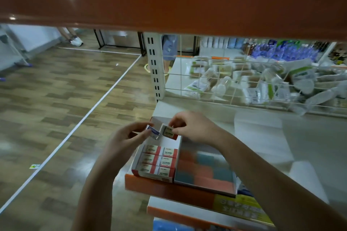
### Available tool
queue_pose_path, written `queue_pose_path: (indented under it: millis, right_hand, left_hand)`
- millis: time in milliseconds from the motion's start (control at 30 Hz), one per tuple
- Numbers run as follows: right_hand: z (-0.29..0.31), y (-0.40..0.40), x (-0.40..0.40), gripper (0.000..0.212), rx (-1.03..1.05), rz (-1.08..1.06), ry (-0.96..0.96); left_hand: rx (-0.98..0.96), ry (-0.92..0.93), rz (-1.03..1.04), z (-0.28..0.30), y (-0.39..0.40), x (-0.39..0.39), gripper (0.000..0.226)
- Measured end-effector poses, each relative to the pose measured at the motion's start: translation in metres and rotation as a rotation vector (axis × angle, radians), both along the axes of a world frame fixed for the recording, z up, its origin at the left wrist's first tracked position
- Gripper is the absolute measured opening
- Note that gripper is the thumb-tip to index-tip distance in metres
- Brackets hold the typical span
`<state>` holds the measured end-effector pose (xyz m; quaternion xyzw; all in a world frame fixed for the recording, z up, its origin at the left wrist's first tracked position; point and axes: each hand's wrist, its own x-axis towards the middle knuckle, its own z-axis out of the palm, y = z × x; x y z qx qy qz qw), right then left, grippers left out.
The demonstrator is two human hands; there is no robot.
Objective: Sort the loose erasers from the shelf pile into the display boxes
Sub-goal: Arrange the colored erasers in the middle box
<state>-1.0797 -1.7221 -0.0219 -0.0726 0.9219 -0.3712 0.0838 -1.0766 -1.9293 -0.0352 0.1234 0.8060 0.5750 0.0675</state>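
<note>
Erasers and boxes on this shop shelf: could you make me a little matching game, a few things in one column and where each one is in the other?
Things:
1. Blue-sleeved eraser
2. Red-and-cream eraser
3. White display box
4. Box of orange and blue blocks

Places:
A. On the shelf, right of the white box
B. In the fingers of the right hand, over the box's far end
C. In the fingers of the left hand
D. At the shelf's left end, with rows of red-and-cream erasers inside

Pairs: 1-C, 2-B, 3-D, 4-A
</note>
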Motion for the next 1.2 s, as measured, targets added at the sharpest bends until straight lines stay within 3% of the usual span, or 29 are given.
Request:
queue_pose_path:
  millis: [100,233,500,833,1033,1200]
  right_hand:
    - [-0.007,-0.022,-0.015,0.020,0.178,0.069,0.018]
    - [-0.020,-0.040,-0.026,0.019,0.297,0.115,-0.005]
    - [-0.037,-0.047,-0.029,0.020,0.293,0.092,-0.024]
    - [-0.049,-0.053,-0.024,0.017,0.372,0.067,0.119]
    - [-0.033,-0.040,-0.013,0.024,0.424,0.079,0.252]
    - [0.001,0.031,0.033,0.020,0.301,-0.139,0.290]
  left_hand:
    - [-0.012,0.008,0.047,-0.005,-0.013,-0.002,0.032]
    - [0.004,-0.029,0.103,-0.014,-0.026,-0.002,0.019]
    - [0.011,-0.063,0.130,-0.029,-0.036,-0.005,0.018]
    - [0.051,-0.111,0.118,-0.031,-0.037,-0.001,0.023]
    - [-0.012,-0.072,0.023,-0.015,-0.014,-0.007,0.017]
    - [-0.037,-0.007,-0.217,0.002,0.040,-0.009,0.032]
